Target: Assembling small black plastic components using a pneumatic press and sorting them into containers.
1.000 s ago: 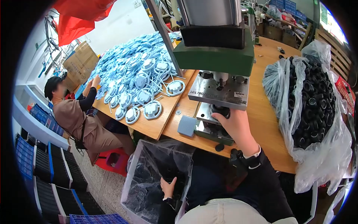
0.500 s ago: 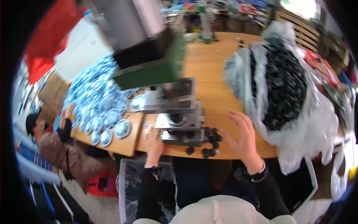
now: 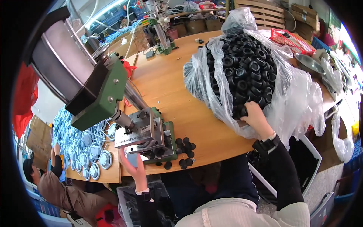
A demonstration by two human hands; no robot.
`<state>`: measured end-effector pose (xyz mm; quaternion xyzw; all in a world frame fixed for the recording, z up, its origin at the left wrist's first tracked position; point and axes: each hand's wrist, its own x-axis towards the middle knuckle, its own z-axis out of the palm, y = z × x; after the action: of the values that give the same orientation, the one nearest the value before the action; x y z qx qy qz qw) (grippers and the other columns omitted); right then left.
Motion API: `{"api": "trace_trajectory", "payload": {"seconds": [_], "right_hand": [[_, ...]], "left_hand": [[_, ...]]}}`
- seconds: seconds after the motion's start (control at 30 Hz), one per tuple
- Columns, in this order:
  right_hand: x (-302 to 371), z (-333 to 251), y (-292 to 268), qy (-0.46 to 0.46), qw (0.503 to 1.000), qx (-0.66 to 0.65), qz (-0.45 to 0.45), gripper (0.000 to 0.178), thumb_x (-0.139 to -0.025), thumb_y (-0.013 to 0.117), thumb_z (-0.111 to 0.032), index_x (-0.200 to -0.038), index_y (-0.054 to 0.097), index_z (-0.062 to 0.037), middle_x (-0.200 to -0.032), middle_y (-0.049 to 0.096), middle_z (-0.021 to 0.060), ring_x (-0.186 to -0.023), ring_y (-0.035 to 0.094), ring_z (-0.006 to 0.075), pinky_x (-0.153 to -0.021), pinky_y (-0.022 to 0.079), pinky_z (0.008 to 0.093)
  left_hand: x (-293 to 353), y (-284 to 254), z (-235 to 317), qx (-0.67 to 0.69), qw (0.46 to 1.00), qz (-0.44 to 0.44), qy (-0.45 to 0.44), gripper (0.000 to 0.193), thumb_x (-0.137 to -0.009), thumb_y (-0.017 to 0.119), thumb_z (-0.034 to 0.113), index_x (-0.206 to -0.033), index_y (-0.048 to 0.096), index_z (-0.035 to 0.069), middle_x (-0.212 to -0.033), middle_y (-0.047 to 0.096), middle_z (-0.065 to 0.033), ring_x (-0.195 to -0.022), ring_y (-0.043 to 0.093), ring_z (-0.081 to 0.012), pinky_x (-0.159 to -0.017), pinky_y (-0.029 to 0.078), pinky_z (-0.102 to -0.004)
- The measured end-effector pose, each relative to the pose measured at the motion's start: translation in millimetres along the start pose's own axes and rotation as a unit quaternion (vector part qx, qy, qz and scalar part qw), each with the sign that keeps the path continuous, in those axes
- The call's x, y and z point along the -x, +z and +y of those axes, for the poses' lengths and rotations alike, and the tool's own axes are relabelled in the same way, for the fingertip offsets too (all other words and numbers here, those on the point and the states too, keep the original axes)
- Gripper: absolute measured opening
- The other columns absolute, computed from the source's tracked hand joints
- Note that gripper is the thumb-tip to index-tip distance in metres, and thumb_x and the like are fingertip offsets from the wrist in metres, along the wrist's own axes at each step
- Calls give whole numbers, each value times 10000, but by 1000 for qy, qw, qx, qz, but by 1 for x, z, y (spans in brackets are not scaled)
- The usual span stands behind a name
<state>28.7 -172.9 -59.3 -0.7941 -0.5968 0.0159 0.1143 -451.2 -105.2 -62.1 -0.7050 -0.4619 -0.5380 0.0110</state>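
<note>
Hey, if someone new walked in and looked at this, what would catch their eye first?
Probably the big green-and-grey press tilting across the left of the view, with the left hand open by its base. Next, the heap of black ring-shaped parts in a clear plastic bag right of centre, the right hand at its near edge.

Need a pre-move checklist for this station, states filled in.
1. Right hand at the black round parts: ok; firm grip on one, cannot tell.
2. Clear plastic bag open over those parts: ok.
3. Left hand well away from the press: not ok, fingers close beside its tooling.
4. Loose black pieces clear of the table's front edge: not ok.
5. Part seated in the tooling: cannot tell.
</note>
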Motion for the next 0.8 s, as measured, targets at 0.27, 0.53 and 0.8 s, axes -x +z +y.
{"api": "trace_trajectory", "payload": {"seconds": [0.27, 0.53, 0.8], "right_hand": [[47, -102, -65, -125, 787, -598, 85, 503, -719, 744, -7, -1152, 487, -22, -1098, 546, 51, -1059, 539, 145, -917, 434, 276], [53, -187, -49, -198, 698, -688, -4, 607, -756, 706, 27, -1295, 428, 28, -1260, 522, 114, -1164, 496, 180, -1012, 358, 311], [16, -301, 3, -257, 828, -493, 66, 491, -743, 751, -123, -1159, 530, 16, -981, 618, 201, -858, 628, 321, -755, 505, 355]], "left_hand": [[-66, 44, 32, 222, 948, 81, -215, 251, -709, 770, 128, -854, 621, -11, -802, 630, -30, -761, 553, -119, -705, 446, -284], [-52, 29, 44, 40, 990, 27, -131, 293, -692, 772, 211, -892, 653, 34, -786, 661, -129, -748, 628, -325, -691, 476, -382], [118, -74, -17, -74, 963, 50, -253, 355, -694, 776, 124, -1012, 652, 26, -943, 685, -117, -887, 649, -258, -801, 491, -338]]}}
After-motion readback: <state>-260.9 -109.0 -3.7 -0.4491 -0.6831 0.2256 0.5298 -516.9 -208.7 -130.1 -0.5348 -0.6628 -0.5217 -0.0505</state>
